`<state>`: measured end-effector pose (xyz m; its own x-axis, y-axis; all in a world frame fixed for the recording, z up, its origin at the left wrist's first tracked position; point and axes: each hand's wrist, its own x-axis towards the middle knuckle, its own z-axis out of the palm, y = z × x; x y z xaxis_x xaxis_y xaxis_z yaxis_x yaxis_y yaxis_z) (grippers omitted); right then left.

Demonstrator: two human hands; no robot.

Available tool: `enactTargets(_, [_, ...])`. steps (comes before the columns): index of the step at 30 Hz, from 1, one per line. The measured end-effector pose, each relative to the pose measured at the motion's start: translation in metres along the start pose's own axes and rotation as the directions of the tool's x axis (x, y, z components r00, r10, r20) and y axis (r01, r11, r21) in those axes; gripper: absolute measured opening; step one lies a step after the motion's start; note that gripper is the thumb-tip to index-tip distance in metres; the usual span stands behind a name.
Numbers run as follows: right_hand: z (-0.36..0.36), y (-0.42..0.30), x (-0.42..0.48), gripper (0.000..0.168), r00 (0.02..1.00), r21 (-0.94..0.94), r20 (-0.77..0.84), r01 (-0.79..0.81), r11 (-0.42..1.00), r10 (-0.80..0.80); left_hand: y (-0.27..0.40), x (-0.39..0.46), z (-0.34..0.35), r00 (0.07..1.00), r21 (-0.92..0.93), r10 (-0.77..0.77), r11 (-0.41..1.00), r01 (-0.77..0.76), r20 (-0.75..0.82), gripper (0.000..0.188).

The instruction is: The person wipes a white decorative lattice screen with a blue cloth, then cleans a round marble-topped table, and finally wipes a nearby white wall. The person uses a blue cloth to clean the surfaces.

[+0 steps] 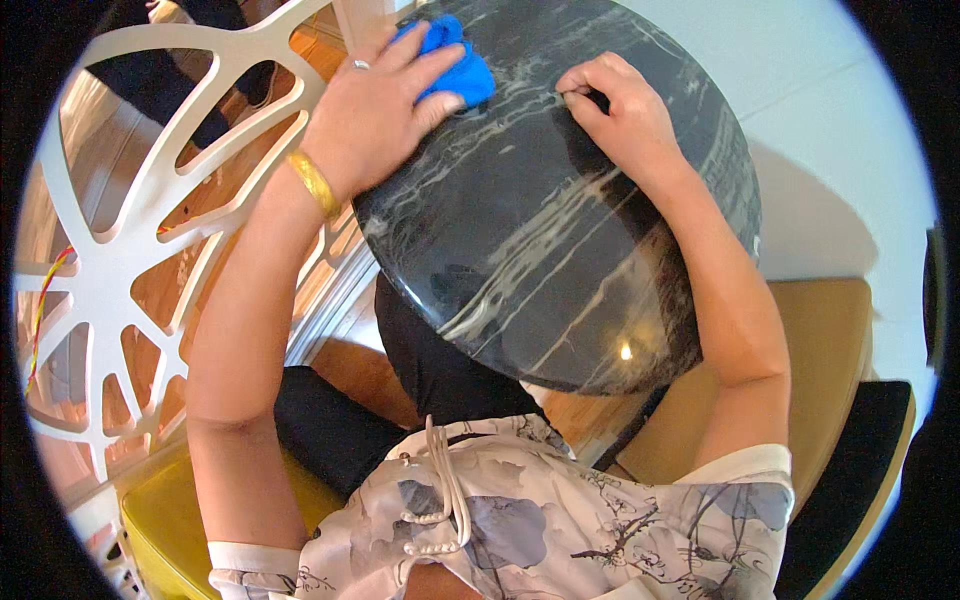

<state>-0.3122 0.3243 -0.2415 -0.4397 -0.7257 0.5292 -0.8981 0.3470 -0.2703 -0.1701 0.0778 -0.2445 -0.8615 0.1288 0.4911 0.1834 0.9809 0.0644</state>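
A round black marble tabletop (510, 225) with white veins lies before me, its polished surface reflecting a small light. Near its far left edge, my left hand (382, 112) is spread over a bright blue cloth (469, 75), pressing it to the stone. The cloth is bunched, partly hidden under the fingers. My right hand (622, 105) is over the far right part of the tabletop, thumb and fingertips drawn together. Nothing can be made out between those fingertips. On my left wrist sits a gold bangle (315, 184), and a ring is on one finger.
At the left stands a white openwork lattice partition (120, 262), with a red-and-yellow twisted cord (41, 300) hanging on it. A tan padded seat (810, 345) is at the right, close to a white wall (825, 165). Under me is a yellowish seat (172, 510).
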Motion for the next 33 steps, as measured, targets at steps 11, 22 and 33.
enactTargets(11, [-0.02, -0.038, -0.017, 0.019, 1.0, 0.243, 0.022, 0.016, 0.97, -0.022, 0.042, -0.008, -0.017, 0.986, -0.134, 0.086, 0.989, -0.067, 0.143, 0.053])
enactTargets(22, [-0.03, -0.034, -0.007, 0.03, 0.994, 0.189, 0.11, -0.033, 0.981, 0.013, 0.001, 0.054, -0.002, 0.975, -0.096, -0.052, 0.993, 0.074, 0.215, 0.065])
enactTargets(33, [-0.037, 0.008, 0.008, 0.032, 0.96, 0.123, 0.017, -0.28, 0.952, 0.28, 0.014, 0.147, 0.043, 0.926, -0.113, -0.087, 0.984, 0.137, 0.367, 0.067])
